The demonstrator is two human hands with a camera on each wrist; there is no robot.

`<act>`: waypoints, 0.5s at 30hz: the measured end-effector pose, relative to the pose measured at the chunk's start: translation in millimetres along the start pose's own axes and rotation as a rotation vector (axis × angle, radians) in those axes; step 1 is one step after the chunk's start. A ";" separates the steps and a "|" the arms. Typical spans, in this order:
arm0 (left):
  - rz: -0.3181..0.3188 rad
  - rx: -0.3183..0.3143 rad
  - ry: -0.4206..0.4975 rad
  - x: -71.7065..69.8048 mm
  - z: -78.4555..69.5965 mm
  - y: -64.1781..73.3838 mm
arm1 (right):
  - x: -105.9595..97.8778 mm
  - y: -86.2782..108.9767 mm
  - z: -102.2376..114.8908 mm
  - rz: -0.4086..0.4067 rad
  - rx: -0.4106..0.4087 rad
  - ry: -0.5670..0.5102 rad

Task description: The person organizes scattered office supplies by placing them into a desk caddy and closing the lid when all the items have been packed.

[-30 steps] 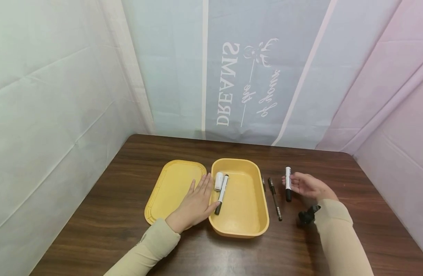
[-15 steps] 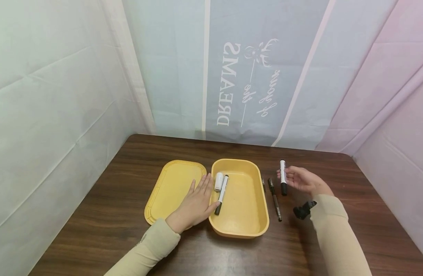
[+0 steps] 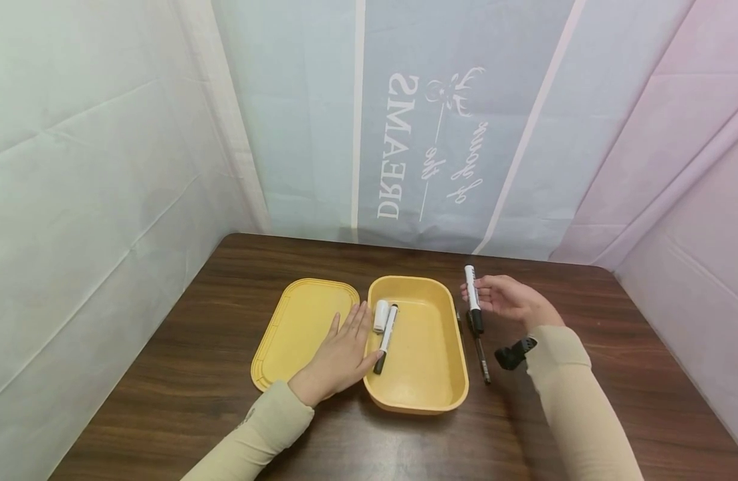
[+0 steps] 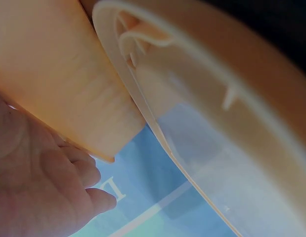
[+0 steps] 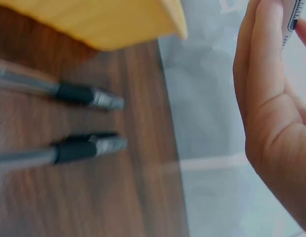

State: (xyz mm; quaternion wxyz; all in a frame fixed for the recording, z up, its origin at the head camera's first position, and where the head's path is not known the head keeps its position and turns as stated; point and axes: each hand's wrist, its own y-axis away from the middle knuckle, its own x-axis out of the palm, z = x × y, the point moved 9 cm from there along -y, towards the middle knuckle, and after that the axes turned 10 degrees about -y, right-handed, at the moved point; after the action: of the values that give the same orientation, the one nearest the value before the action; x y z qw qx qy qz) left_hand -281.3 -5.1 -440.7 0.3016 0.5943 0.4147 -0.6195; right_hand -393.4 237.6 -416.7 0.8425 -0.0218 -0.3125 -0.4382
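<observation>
My right hand (image 3: 507, 297) holds a white marker (image 3: 472, 287) with a black end between thumb and fingers, raised over the table just right of the yellow box. In the right wrist view the marker (image 5: 292, 19) shows only partly, behind the fingers. The left hand (image 3: 339, 357) lies with straight fingers against the left rim of the yellow box (image 3: 426, 408), partly over a yellow lid (image 3: 303, 321). Its fingers are also seen in the left wrist view. Inside the box, along the left wall, rest a second marker (image 3: 387, 337) and a short white cylinder (image 3: 381, 316).
Two dark-gripped pens lie right of the box: one pen (image 3: 482, 361) beneath the held marker, the other pen (image 3: 460, 323) close to the box wall. A dark wooden table (image 3: 194, 374) carries everything. Printed cloth (image 3: 309, 133) hangs behind it.
The right hand has moved left and slightly away from the person with the marker, bringing it over the nearer pen's top. The left hand has stayed in place.
</observation>
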 end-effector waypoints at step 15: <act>-0.021 0.000 -0.007 3.0 1.6 0.4 | 60.6 -30.6 -3.2 0.052 0.043 0.120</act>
State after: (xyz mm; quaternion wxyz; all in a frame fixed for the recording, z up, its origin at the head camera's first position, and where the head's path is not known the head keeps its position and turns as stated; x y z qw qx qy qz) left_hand -282.1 -6.3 -443.8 0.2966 0.5879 0.4200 -0.6246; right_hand -389.3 173.8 -393.4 0.8711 0.0144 -0.2701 -0.4100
